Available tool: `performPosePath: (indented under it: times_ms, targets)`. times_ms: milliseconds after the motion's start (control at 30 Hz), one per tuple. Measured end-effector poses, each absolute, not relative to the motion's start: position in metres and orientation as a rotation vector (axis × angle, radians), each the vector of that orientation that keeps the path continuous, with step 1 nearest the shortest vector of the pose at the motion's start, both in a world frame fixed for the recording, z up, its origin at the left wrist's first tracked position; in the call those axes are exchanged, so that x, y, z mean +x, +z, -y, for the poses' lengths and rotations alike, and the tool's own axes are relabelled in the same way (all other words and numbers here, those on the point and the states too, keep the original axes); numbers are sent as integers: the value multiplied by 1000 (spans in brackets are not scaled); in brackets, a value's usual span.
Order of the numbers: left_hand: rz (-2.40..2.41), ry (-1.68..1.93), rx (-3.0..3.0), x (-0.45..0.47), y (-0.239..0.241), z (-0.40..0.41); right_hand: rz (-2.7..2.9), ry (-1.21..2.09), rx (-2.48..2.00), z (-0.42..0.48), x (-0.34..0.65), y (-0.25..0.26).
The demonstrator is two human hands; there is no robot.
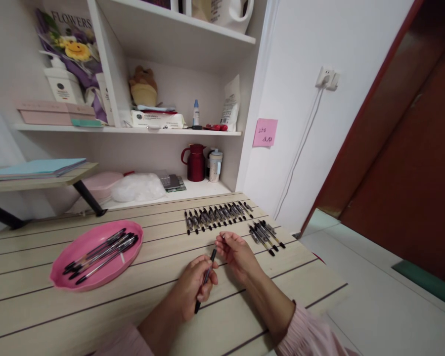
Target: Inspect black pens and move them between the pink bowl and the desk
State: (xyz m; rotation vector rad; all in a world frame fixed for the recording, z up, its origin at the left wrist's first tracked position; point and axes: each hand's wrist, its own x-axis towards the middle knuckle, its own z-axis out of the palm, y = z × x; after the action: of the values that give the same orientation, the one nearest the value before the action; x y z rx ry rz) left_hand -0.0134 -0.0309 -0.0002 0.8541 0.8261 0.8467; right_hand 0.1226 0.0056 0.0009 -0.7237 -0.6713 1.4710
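Observation:
My left hand (193, 284) is closed round a black pen (212, 255), which slants upward, its narrow end pointing away from me. Just to the right and a little farther off, my right hand (240, 253) has thumb and fingertips pinched together. Something small and pale seems to be between them, too small to name. Beyond my hands, several pens with dark ends (217, 215) lie side by side in a row. Right of my right hand is a smaller group of pen parts (266, 235). To the left, a pink dish (136, 226) holds several clear-barrelled pens (103, 253).
The striped wooden table (141, 306) backs onto a white shelf unit (178, 129) with a red jug (196, 165), a light cup (215, 167) and a plastic bag (139, 188). A raised stand (91, 198) occupies the left. The table's right edge drops to a tiled floor (371, 287).

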Motion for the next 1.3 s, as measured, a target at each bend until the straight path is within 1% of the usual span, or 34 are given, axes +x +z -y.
performPosePath:
  times_ms: [100, 200, 367, 467, 733, 1033, 1300]
  targets:
    - [-833, 842, 855, -15, 0, 31, 708, 1329, -895, -11, 135, 2]
    - [-847, 842, 856, -15, 2, 32, 1003, 1163, -1194, -10, 155, 0]
    - [-849, 840, 869, -15, 5, 33, 1755, 484, -1666, 14, 187, -6]
    - [-847, 837, 884, -15, 5, 33, 1964, 296, -1780, 31, 196, -7]
    - [-848, 848, 891, -15, 4, 34, 2114, 200, -1793, 43, 197, -10]
    - [-845, 843, 891, -15, 4, 33, 1845, 368, -1811, 31, 216, -16]
    - [-841, 842, 909, -15, 4, 33, 1881, 323, -1846, 32, 221, -15]
